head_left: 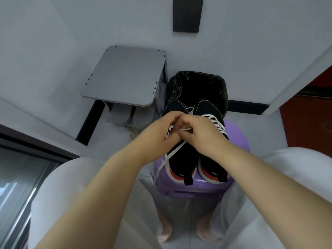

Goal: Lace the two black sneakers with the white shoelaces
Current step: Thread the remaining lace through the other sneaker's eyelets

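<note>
Two black sneakers with red and white heels stand side by side on a purple stool [239, 139], toes pointing away from me. The right sneaker [212, 108] shows white lacing across its tongue. Over the left sneaker [181, 159] my left hand [158, 130] and my right hand [199, 133] meet, fingers curled, both pinching a white shoelace [186, 129]. A loose end of that shoelace trails down to the left past the stool's edge. The left sneaker's eyelets are hidden under my hands.
A bin lined with a black bag [197, 85] stands just behind the stool. A grey side table [125, 76] is at the back left, against the wall. My knees in light trousers flank the stool. A glass panel lies at the far left.
</note>
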Tool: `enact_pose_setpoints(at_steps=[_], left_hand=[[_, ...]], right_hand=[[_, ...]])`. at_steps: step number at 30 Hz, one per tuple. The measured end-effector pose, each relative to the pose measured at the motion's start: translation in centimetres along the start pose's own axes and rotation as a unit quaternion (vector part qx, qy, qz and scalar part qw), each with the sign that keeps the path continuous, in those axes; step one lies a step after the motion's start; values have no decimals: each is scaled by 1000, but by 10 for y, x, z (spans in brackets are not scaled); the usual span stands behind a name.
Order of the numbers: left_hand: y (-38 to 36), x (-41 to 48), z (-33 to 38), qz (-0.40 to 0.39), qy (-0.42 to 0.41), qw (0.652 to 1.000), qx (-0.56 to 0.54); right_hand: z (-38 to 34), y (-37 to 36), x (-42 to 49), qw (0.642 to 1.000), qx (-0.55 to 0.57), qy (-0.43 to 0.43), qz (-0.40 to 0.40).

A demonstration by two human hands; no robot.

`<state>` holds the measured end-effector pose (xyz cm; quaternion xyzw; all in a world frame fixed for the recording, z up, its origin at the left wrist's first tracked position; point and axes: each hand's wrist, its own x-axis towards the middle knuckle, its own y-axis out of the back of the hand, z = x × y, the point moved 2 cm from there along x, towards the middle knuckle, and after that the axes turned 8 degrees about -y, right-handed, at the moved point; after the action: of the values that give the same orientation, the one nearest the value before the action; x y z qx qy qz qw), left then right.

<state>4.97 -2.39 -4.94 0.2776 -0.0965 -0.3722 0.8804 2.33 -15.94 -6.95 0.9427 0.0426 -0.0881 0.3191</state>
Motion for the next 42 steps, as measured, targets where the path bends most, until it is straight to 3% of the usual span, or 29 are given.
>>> enact_pose_setpoints(at_steps=[3, 9, 13, 15, 26, 35, 42], left_hand=[[-1, 2, -3, -14, 20, 999, -25], [14, 3, -15, 1, 74, 995, 70], [30, 2, -17, 44, 106, 983, 144], [33, 1, -20, 64, 123, 978, 156], [5, 5, -28, 46, 165, 975, 139], [-3, 3, -29, 104, 173, 974, 105], [-6, 6, -31, 88, 163, 972, 145]], right_hand=[[-3, -5, 1, 999, -24, 30, 4], [-3, -2, 2, 999, -33, 21, 21], [3, -1, 7, 973, -221, -4, 60], [2, -8, 6, 964, -259, -26, 54], [3, -17, 6, 976, -186, -111, 2], [3, -16, 5, 980, -170, -102, 4], [10, -11, 8, 991, -120, -67, 2]])
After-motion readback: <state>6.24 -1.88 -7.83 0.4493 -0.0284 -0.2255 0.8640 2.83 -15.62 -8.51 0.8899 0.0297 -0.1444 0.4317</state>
